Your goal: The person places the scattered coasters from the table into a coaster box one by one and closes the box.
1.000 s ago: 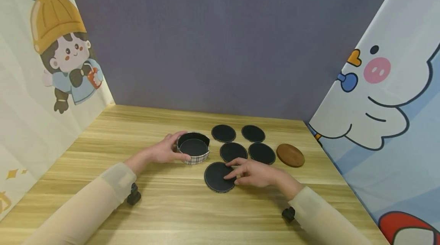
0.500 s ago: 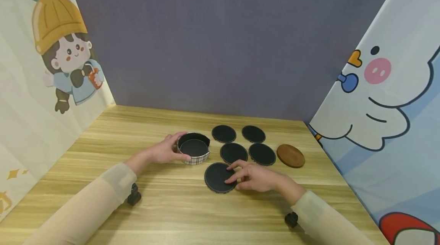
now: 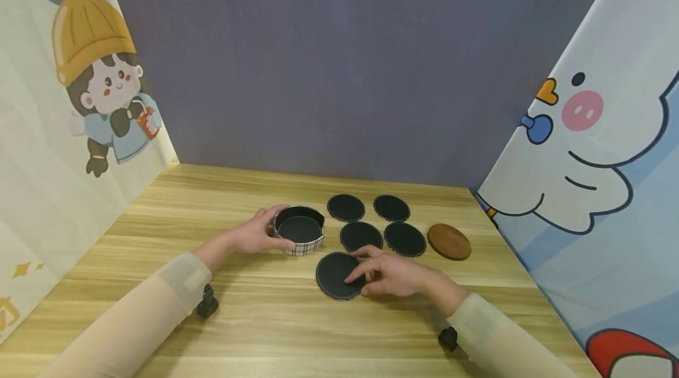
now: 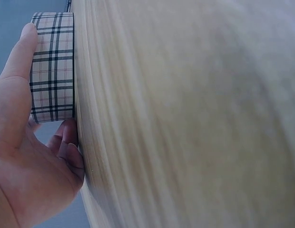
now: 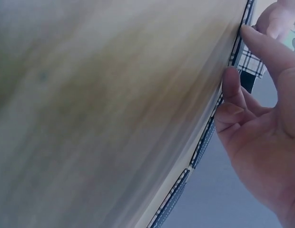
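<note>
Gripping a plaid holder [image 3: 307,247] (black inside) is the left hand [image 3: 258,234]; the right hand [image 3: 395,273] pinches a black disc [image 3: 334,275].

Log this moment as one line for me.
left hand: grips plaid holder | right hand: touches front black disc | behind: four more black discs | right of these: brown disc

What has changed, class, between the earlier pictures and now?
The right hand has shifted slightly back but still touches the nearest black disc. Nothing was let go: the left hand still holds the plaid box. The other black discs and wooden disc stayed put.
</note>
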### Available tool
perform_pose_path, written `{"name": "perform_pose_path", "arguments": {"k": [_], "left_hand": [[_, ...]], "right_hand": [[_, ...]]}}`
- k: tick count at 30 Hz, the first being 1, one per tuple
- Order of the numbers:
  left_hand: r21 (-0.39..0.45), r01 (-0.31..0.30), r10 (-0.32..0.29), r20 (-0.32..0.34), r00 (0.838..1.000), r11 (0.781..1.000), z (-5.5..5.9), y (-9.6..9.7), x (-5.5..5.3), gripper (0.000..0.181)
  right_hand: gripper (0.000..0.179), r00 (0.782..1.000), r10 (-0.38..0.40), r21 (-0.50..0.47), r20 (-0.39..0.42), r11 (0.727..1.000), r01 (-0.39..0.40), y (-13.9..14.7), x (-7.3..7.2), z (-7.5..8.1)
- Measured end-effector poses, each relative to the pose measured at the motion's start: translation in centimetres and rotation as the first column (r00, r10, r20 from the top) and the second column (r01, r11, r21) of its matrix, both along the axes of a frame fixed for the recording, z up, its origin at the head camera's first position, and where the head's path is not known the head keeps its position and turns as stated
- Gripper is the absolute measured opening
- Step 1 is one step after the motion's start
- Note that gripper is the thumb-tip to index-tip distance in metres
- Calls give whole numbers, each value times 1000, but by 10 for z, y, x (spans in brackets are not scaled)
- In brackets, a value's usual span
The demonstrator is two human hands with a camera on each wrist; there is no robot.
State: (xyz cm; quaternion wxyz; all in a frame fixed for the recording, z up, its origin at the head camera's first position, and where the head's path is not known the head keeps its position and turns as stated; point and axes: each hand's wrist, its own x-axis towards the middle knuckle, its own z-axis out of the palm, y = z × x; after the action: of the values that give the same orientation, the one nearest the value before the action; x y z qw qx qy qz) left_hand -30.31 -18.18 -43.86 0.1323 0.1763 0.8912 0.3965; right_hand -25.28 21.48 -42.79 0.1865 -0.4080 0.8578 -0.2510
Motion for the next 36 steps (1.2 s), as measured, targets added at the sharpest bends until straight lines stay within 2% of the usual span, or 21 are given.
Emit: {"name": "perform_pose_path", "arguments": {"k": [5, 18, 26, 30, 36], "left_hand": [[-4, -8, 8, -4, 1000, 1000, -1, 0, -1, 118], [-5, -3, 3, -14, 1000, 1000, -2, -1, -1, 117], [-26, -13, 12, -24, 1000, 1000, -2, 0, -1, 116], [-33, -11, 11, -25, 1000, 999, -2, -1, -1, 117], [-35, -8, 7, -31, 999, 999, -1, -1, -1, 117]], "right_hand": [[35, 1000, -2, 0, -3, 1000, 2, -2, 2, 0], [42, 994, 50, -55, 99, 998, -44, -13, 8, -1], [47, 995, 39, -20, 90, 999, -37, -20, 9, -1], [50, 999, 27, 15, 41, 999, -28, -23, 9, 0], [62, 995, 39, 67, -91, 997, -33, -28, 10, 1]]}}
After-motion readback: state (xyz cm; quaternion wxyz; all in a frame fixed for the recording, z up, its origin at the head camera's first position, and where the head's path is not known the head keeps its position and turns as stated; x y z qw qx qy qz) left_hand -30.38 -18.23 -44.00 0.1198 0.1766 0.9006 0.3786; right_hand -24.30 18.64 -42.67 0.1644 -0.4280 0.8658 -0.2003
